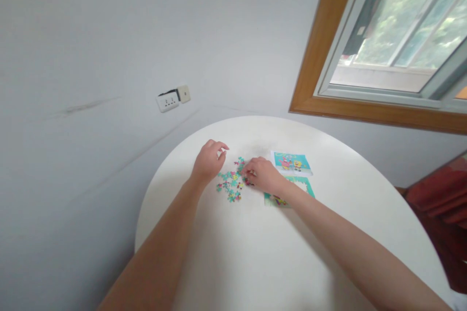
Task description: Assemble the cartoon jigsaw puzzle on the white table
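Loose jigsaw puzzle pieces [226, 183], mostly teal with bits of pink and yellow, lie in a scattered heap on the table. My left hand [208, 161] hovers at the heap's upper left, thumb and fingers apart with nothing between them. At the heap's right side is my right hand [260, 175], its fingers curled down over some pieces; whether one is pinched there is hidden. Under my right wrist lies a partly filled puzzle board [308, 185] with a green-teal border. Just behind the board is a picture sheet [292, 161] showing a pink starfish and a yellow sponge character.
The round white table [233, 252] stands against a pale wall [233, 39]. A wall socket [168, 102] sits beyond its left edge. A wood-framed window [386, 102] is at upper right, with red cloth [440, 189] right of the table.
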The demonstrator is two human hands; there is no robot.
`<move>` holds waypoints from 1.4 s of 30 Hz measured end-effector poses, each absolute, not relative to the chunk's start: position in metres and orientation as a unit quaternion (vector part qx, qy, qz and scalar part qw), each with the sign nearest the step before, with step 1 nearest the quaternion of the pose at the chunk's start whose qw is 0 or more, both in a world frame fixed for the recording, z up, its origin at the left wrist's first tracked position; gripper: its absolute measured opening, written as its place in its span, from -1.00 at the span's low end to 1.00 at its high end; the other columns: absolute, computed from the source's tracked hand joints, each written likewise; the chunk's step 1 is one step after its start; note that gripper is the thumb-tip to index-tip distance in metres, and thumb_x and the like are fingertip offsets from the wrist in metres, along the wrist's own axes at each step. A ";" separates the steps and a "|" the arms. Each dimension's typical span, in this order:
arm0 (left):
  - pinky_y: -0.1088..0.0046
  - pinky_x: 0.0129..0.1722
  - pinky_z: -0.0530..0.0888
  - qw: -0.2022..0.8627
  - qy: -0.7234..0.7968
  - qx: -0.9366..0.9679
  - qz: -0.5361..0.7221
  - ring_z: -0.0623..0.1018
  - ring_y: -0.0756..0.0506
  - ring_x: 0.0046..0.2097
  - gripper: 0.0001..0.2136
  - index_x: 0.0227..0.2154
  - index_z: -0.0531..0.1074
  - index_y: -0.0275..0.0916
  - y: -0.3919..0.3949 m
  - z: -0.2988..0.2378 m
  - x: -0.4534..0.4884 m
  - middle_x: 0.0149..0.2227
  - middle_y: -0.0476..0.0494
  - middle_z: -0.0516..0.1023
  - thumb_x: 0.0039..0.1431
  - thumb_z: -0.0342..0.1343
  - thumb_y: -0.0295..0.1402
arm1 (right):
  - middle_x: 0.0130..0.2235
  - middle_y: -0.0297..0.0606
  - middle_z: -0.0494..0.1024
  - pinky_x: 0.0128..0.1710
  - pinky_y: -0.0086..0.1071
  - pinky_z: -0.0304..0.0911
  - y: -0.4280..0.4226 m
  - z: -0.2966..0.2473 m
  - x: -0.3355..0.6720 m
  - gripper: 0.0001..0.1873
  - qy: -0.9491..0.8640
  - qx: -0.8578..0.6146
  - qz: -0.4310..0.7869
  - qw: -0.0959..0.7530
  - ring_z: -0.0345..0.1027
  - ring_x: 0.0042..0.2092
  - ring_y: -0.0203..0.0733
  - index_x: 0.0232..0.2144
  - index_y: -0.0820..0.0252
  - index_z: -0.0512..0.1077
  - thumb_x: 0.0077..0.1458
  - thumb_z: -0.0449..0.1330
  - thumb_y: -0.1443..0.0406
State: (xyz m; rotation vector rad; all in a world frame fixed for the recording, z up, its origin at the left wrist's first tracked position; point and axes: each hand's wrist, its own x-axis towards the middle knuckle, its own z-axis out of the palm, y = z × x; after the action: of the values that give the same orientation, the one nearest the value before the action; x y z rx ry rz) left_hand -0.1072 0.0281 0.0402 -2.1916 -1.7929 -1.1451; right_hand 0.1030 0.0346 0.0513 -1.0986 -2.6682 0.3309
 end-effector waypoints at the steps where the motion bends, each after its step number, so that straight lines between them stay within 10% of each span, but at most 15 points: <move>1: 0.34 -0.14 0.40 0.044 -0.584 -0.719 -0.375 0.41 -0.05 -0.34 -0.83 -0.28 0.45 -0.22 0.028 0.040 -0.107 -0.34 -0.08 0.36 0.11 -0.03 -0.46 | -0.16 -0.20 0.54 -0.04 -0.32 0.14 0.035 0.051 0.098 -0.68 -0.913 -0.378 0.108 0.108 0.32 -0.08 -0.14 -0.17 0.07 0.54 0.09 0.07 0.39; 15: 0.35 -0.15 0.41 0.043 -0.573 -0.726 -0.377 0.42 -0.09 -0.25 -0.82 -0.29 0.45 -0.23 0.025 0.043 -0.101 -0.33 -0.10 0.36 0.09 -0.01 -0.50 | -0.16 -0.14 0.51 -0.14 -0.27 0.18 0.040 0.059 0.071 -0.73 -0.908 -0.402 0.108 0.057 0.32 -0.08 -0.03 -0.26 0.11 0.54 -0.08 0.18 0.36; 26: 0.33 -0.14 0.41 0.017 -0.565 -0.739 -0.367 0.42 -0.06 -0.31 -0.83 -0.27 0.46 -0.23 0.026 0.043 -0.101 -0.31 -0.10 0.35 0.13 -0.01 -0.43 | -0.36 -0.33 0.57 -0.35 -0.54 0.23 0.053 0.059 0.091 -0.75 -0.871 -0.390 0.264 0.142 0.39 -0.35 -0.36 -0.28 0.23 0.51 -0.04 0.14 0.46; 42: 0.44 -0.21 0.36 -0.136 -0.403 -0.884 -0.194 0.45 -0.08 -0.24 -0.87 -0.29 0.47 -0.21 0.000 0.040 -0.020 -0.30 -0.11 0.43 0.13 0.04 -0.44 | -0.41 -0.32 0.57 -0.40 -0.47 0.20 0.012 0.039 0.223 -0.74 -0.791 -0.469 0.319 0.228 0.27 -0.44 -0.33 -0.30 0.21 0.59 0.02 0.13 0.30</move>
State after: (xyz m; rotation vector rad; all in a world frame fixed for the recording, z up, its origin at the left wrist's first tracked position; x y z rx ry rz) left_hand -0.0203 0.0003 0.0402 -3.0461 -1.3902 -0.6700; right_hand 0.2229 0.0118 0.0394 -1.2914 -2.1799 0.8793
